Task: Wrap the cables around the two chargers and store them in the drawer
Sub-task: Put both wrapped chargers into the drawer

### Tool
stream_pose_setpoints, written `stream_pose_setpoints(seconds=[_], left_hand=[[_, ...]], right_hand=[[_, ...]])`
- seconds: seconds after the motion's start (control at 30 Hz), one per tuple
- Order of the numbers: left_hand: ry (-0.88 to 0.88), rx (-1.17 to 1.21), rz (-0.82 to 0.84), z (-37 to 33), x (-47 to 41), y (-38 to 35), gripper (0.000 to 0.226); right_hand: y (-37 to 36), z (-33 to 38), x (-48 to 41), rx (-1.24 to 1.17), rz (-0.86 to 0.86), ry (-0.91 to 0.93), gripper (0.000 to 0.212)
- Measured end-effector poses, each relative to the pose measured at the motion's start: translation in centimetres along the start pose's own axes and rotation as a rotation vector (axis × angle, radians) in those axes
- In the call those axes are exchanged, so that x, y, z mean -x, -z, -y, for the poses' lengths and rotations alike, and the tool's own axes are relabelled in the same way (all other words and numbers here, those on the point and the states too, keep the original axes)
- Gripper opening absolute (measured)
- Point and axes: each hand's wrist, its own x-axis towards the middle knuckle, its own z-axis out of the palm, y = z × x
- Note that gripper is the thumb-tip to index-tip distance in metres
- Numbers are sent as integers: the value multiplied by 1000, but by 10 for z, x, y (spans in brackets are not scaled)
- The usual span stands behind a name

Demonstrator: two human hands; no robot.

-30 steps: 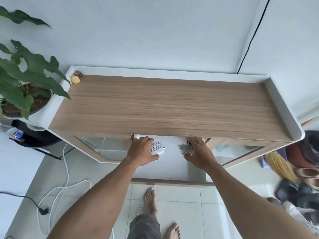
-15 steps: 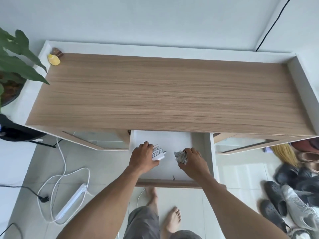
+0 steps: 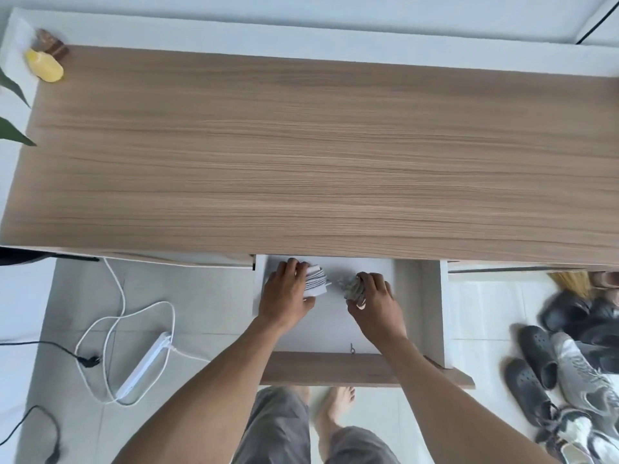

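As white drawer was entered, white cable-wrapped charger stayed gripped by left hand, grey cable-wrapped charger by right hand; only release left.

My left grip holds the white charger, my right grip the grey charger, both inside the open drawer.

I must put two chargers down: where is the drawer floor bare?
Bare: white drawer floor between the wrists, up to the wooden front. Crowded: the back, where the left hand grips the white wrapped charger, the right hand the grey bundle.
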Motion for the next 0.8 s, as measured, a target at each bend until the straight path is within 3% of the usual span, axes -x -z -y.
stream_pose_setpoints(seconds=[0.27,0.53,0.67,0.8], left_hand=[[1,-49,-4,-2,1,-12,64],[14,-92,39,-5,5,-13,71],[14,-91,37,-11,15,-5,82],[4,-51,4,-25,30,9,72]], right_hand=[[-13,-1,-5,3,-12,-17,54],[-8,-8,2,-65,71,-46,82],[1,-8,13,-58,52,-16,82],[15,-3,27,-59,-2,35,71]])
